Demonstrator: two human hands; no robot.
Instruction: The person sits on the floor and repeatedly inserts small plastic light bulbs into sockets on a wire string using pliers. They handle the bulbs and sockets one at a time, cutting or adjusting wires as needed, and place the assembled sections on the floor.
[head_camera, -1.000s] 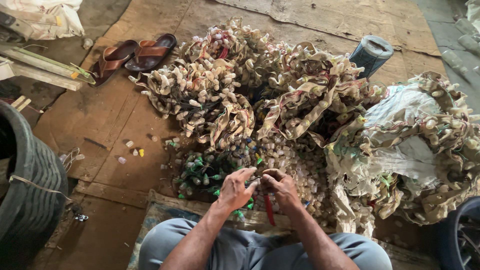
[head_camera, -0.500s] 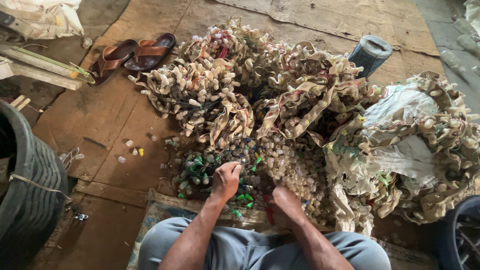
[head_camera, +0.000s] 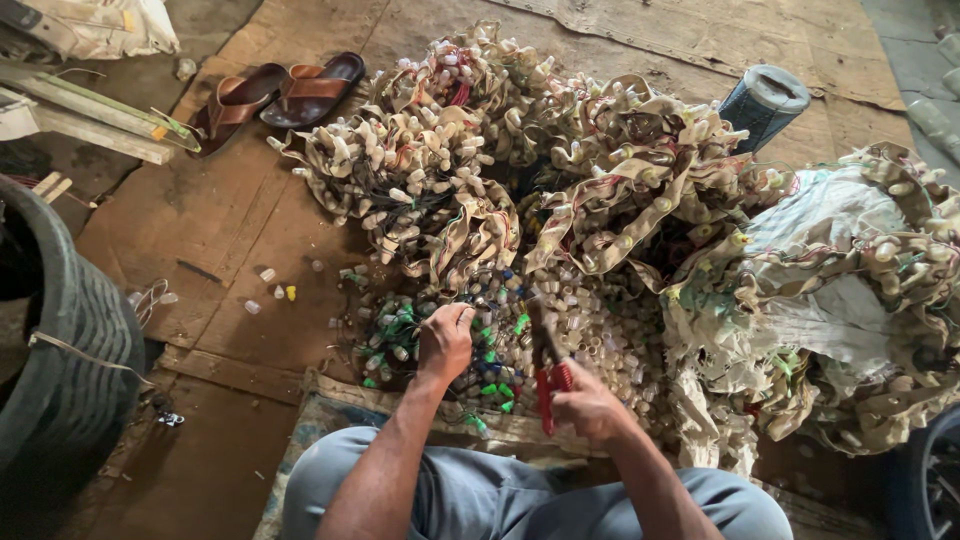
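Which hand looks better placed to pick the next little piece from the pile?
Probably the left hand: it already rests on the green and white small pieces, fingers curled in. The right hand is occupied, gripping the red-handled cutters.

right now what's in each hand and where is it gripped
Right hand grips red-handled cutters by the handles. Left hand reaches into the small green and white pieces; whether it holds anything is unclear.

Your right hand (head_camera: 590, 405) grips pliers (head_camera: 549, 375) with glossy red plastic handles. Around you, matt cloth strips (head_camera: 610, 190) studded with smooth plastic caps; rough cardboard floor (head_camera: 240, 250), leathery brown sandals (head_camera: 280, 95).
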